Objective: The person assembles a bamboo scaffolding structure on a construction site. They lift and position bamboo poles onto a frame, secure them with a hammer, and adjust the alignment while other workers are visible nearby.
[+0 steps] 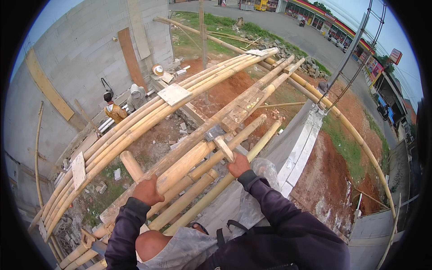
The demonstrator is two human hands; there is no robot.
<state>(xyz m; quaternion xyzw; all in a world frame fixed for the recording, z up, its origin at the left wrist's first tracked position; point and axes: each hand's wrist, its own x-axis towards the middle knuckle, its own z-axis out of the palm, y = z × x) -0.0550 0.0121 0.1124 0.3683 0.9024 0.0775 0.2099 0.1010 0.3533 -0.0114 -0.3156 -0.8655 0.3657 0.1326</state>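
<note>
My right hand [239,164] is closed round the wooden handle of a hammer [223,148]. Its blocky grey head [214,132] lies over a long timber plank [191,140] that slants away from me. Lower left, my left hand [148,191] grips that plank, its fingers curled over the edge and partly hidden. Beside the plank run thick bamboo poles [186,167], tied with dark cord near the hammer. A short board [243,108] rests on the timber beyond the hammer head.
Long curved bamboo poles [130,128] with small flat boards [174,94] span the left. A block wall [299,150] with pale top stands at right, steel rebar [348,83] rising from its end. Two people [116,110] are down near the grey wall. Ground with rubble lies below.
</note>
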